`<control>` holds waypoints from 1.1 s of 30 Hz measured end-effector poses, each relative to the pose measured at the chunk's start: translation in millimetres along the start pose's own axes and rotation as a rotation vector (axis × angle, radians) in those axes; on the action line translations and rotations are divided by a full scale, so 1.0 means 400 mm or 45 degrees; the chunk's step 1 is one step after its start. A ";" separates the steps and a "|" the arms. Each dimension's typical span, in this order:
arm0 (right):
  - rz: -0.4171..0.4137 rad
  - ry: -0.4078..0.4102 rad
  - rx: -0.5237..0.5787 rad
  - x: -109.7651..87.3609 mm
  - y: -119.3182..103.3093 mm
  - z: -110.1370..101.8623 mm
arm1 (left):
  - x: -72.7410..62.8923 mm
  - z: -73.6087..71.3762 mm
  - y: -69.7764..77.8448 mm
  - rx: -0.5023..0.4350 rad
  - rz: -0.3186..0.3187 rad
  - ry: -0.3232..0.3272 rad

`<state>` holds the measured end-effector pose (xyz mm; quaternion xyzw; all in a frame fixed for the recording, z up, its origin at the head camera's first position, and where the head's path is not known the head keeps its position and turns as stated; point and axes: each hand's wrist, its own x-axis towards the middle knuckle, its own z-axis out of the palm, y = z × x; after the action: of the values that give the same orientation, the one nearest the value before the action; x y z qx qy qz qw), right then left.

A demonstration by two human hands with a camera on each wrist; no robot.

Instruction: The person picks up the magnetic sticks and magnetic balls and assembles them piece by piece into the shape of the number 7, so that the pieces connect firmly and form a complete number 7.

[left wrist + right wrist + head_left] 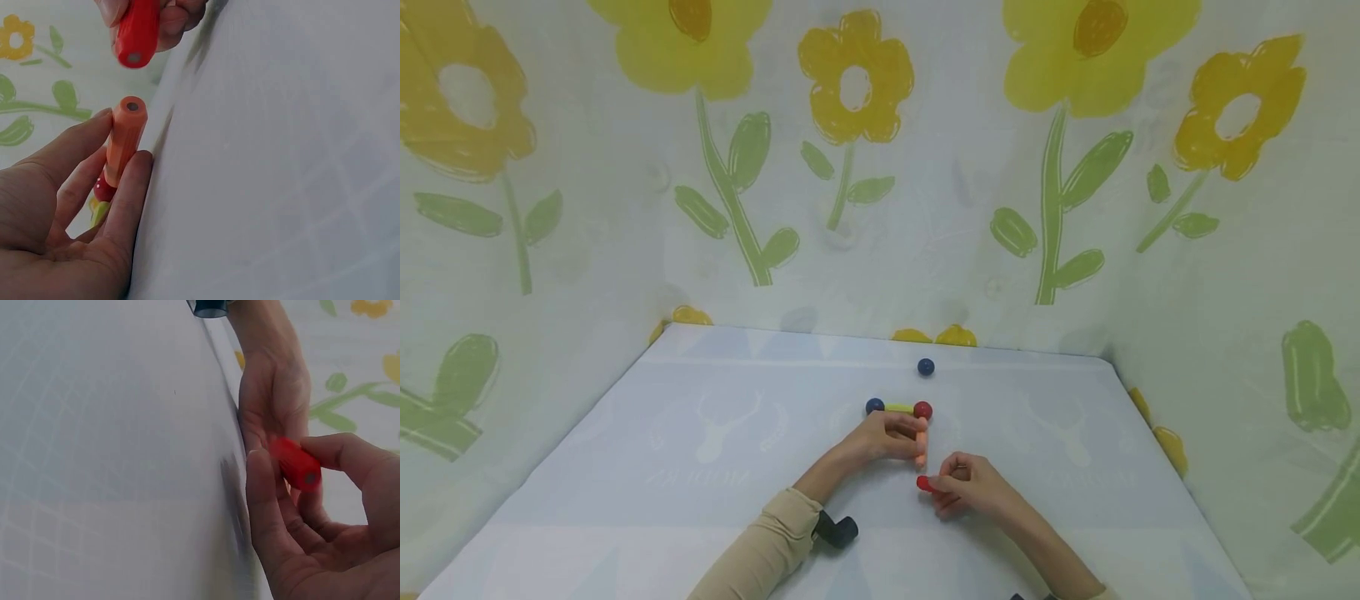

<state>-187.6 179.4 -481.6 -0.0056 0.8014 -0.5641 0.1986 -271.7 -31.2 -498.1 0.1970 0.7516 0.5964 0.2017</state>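
Note:
My left hand (880, 437) pinches an orange magnetic rod (127, 140) between thumb and fingers; a dark round inset shows in its near end. The rod's far end meets a red ball (922, 409), from which a yellow-green rod (898, 408) runs left to a blue ball (875, 406). In my right hand (973, 486) a red magnetic rod (296, 465) is pinched between thumb and fingertips, with a grey inset in its end. In the left wrist view the red rod's end faces the orange rod's end across a small gap.
A second blue ball (926, 367) lies alone farther back on the white patterned tabletop (715, 492). Behind the table hangs a flower-printed cloth (925, 208), which also runs along both sides. A black wrist camera (837, 531) sits at the left cuff.

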 end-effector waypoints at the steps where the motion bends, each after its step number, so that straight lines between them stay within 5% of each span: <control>1: -0.003 -0.002 -0.008 0.000 0.000 -0.001 | 0.000 0.000 0.000 0.002 -0.002 0.001; 20: 0.010 -0.018 -0.224 0.000 0.001 0.000 | -0.005 0.002 0.007 0.052 -0.017 0.019; 33: -0.053 -0.126 -0.056 0.011 0.006 -0.003 | -0.002 0.002 0.002 0.070 -0.019 0.017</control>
<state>-191.4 180.6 -484.8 -0.0547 0.8025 -0.5494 0.2260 -270.5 -30.6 -497.3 0.1928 0.7704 0.5753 0.1958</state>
